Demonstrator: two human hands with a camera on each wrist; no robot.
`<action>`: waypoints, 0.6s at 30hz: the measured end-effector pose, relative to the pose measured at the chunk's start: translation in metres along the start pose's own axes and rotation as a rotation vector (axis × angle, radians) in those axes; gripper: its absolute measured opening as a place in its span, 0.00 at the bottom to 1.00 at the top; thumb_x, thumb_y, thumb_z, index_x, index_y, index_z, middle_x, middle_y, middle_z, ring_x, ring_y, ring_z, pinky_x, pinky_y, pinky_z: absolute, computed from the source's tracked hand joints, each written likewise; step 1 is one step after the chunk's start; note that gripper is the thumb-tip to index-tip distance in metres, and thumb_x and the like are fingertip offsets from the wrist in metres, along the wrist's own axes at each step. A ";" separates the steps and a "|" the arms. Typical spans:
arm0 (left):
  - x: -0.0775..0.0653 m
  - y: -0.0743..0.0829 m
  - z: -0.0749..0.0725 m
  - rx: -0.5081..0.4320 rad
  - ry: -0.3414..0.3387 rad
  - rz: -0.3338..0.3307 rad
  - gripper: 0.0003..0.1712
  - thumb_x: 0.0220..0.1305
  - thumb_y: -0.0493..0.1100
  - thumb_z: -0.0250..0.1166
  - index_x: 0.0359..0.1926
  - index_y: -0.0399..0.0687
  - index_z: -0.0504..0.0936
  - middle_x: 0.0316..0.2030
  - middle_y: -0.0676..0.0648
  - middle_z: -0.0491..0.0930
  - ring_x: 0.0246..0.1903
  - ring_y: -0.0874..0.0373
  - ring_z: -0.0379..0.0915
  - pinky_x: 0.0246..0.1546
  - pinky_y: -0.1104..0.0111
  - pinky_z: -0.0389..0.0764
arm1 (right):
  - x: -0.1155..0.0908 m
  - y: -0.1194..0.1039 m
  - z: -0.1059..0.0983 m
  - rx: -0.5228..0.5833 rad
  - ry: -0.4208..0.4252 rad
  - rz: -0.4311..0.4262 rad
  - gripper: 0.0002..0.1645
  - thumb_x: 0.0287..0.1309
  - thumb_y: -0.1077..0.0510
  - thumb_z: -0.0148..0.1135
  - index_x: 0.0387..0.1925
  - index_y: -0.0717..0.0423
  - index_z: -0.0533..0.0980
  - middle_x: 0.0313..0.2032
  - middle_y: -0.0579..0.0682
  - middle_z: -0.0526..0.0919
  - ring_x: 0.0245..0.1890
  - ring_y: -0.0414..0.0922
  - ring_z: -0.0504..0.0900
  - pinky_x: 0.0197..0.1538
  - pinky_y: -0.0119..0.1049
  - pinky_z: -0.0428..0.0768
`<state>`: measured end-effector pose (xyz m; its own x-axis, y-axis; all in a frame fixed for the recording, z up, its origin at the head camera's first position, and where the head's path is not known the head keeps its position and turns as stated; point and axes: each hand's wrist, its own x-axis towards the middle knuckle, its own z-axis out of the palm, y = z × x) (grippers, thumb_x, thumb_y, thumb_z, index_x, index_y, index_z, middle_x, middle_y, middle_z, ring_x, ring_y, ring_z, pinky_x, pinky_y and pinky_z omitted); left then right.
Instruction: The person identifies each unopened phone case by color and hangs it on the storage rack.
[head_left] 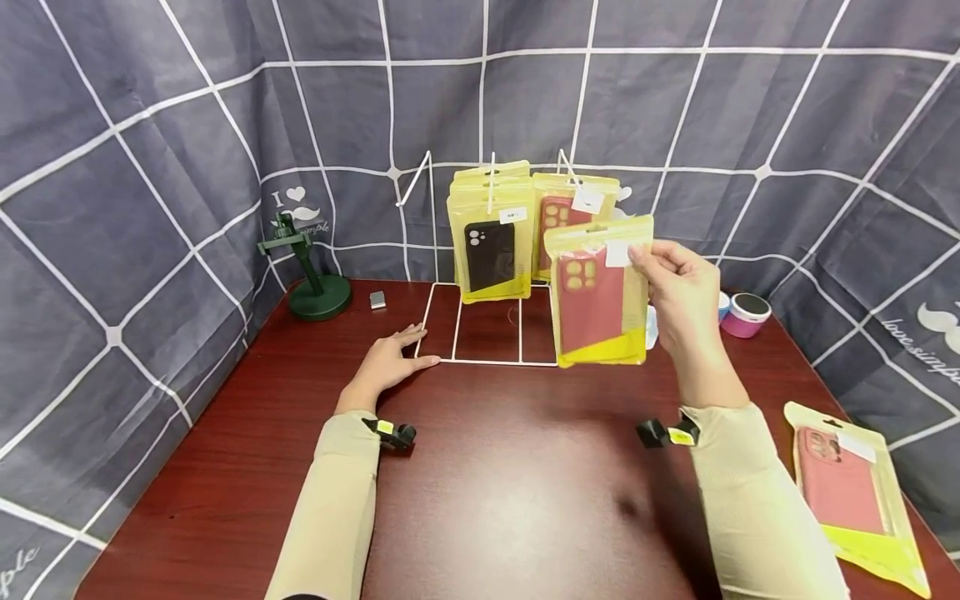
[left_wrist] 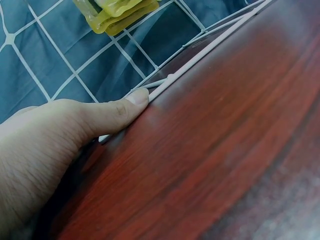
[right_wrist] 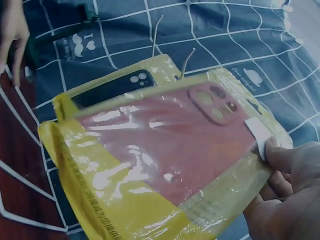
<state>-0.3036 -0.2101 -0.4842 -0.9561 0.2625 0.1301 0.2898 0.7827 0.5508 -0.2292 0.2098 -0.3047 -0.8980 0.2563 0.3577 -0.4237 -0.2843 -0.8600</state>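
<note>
My right hand (head_left: 684,287) pinches the upper right edge of a pink phone case in a yellow-and-clear pouch (head_left: 592,300), thumb at its white label. The pouch is upright, in front of the hook rack. My left hand (head_left: 388,363) rests at the left end of the rack's white wire base (head_left: 495,362), fingers extended. In the left wrist view its thumb (left_wrist: 122,107) lies along the wire. A pouch with a black phone case (head_left: 491,254) hangs on the middle hook, others behind it. Another pink-case pouch (head_left: 562,212) hangs on the right hook, partly hidden.
The rack's left hook (head_left: 414,182) holds nothing. A green stand (head_left: 318,292) and a small grey block (head_left: 377,300) are at back left. A pink round container (head_left: 746,315) sits at back right. Another pink-case pouch (head_left: 847,487) lies at the right table edge.
</note>
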 end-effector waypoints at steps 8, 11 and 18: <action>-0.001 0.003 0.000 -0.022 -0.002 -0.006 0.48 0.55 0.73 0.68 0.71 0.54 0.73 0.73 0.48 0.65 0.73 0.46 0.57 0.70 0.48 0.60 | 0.020 -0.002 0.018 0.057 0.050 -0.042 0.13 0.50 0.64 0.78 0.36 0.68 0.85 0.27 0.54 0.87 0.24 0.43 0.84 0.29 0.29 0.83; -0.002 0.003 0.000 -0.019 -0.002 -0.002 0.49 0.55 0.73 0.68 0.71 0.53 0.73 0.73 0.48 0.64 0.73 0.45 0.57 0.70 0.48 0.60 | 0.023 -0.002 0.020 0.030 0.068 -0.042 0.13 0.50 0.63 0.79 0.36 0.67 0.85 0.26 0.54 0.87 0.23 0.42 0.84 0.28 0.28 0.82; 0.000 0.001 0.000 -0.023 0.003 -0.005 0.48 0.55 0.73 0.68 0.71 0.54 0.74 0.73 0.48 0.65 0.72 0.46 0.59 0.70 0.48 0.61 | 0.030 0.006 0.021 -0.054 0.113 -0.035 0.14 0.50 0.59 0.79 0.36 0.64 0.86 0.27 0.52 0.88 0.24 0.42 0.84 0.30 0.28 0.83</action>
<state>-0.3028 -0.2095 -0.4836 -0.9576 0.2570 0.1303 0.2845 0.7709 0.5699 -0.2612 0.1965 -0.2910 -0.8625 0.3685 0.3469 -0.4445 -0.2237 -0.8674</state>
